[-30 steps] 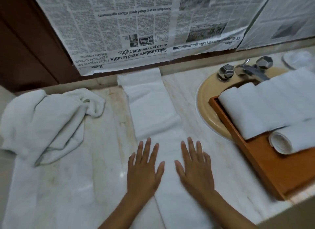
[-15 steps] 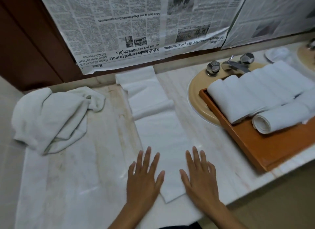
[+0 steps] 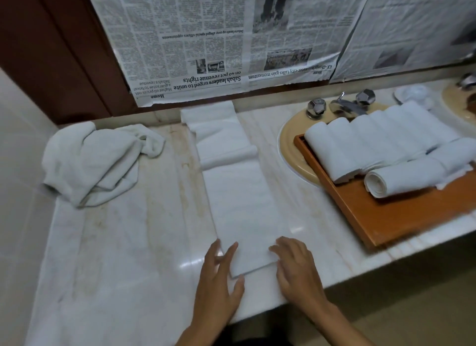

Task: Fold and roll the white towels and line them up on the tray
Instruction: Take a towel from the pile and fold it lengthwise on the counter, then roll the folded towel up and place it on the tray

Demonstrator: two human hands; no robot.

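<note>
A white towel (image 3: 242, 204) folded into a long narrow strip lies on the marble counter, running from the wall toward me, with a fold ridge across its far part. My left hand (image 3: 219, 281) lies with straight fingers on the strip's near left corner, thumb spread by the near edge. My right hand (image 3: 296, 271) has its fingers curled onto the near right corner. At the right, the wooden tray (image 3: 386, 216) holds a row of rolled white towels (image 3: 373, 139) and one more roll (image 3: 401, 177) lying across in front of them.
A crumpled pile of white towels (image 3: 98, 160) sits at the back left. The tray rests over a beige sink (image 3: 291, 149) with a chrome faucet (image 3: 345, 106). Newspaper (image 3: 231, 36) covers the wall behind. The counter's front edge runs just under my wrists.
Both hands slid back along the strip to its near end. The right hand's fingers went from flat to curled on the corner, and the view shifted left and back.
</note>
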